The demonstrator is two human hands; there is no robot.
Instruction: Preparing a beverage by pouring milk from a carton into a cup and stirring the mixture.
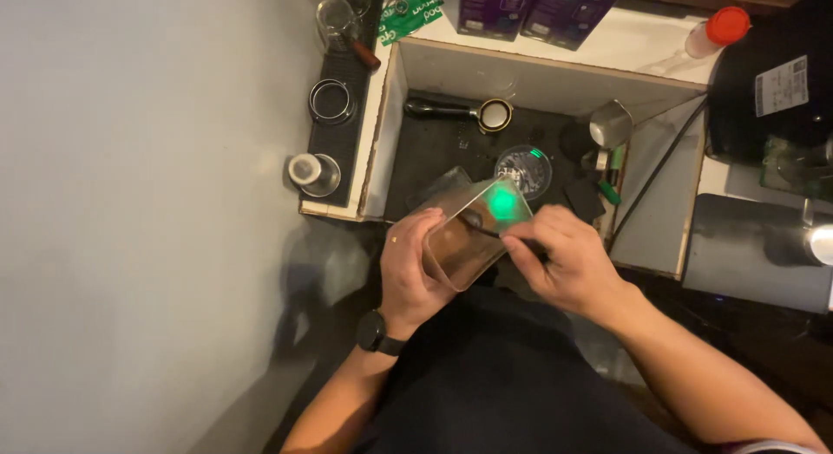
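One clear container (pixel 473 233), brown powder inside, held by two hands: left (pixel 415 276), right (pixel 568 263).

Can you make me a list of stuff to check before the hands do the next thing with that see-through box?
1. Left hand grips the clear plastic container: ok, fingers wrap its side.
2. Right hand holds a thin dark tool reaching into the container: ok.
3. Container level: not ok, it is tilted.
4. Brown powder stays inside: ok, none seen spilling.
5. Glass cup on the dark mat below the hands is upright: ok.
6. What kind of tool it is: cannot tell, its tip is blurred.
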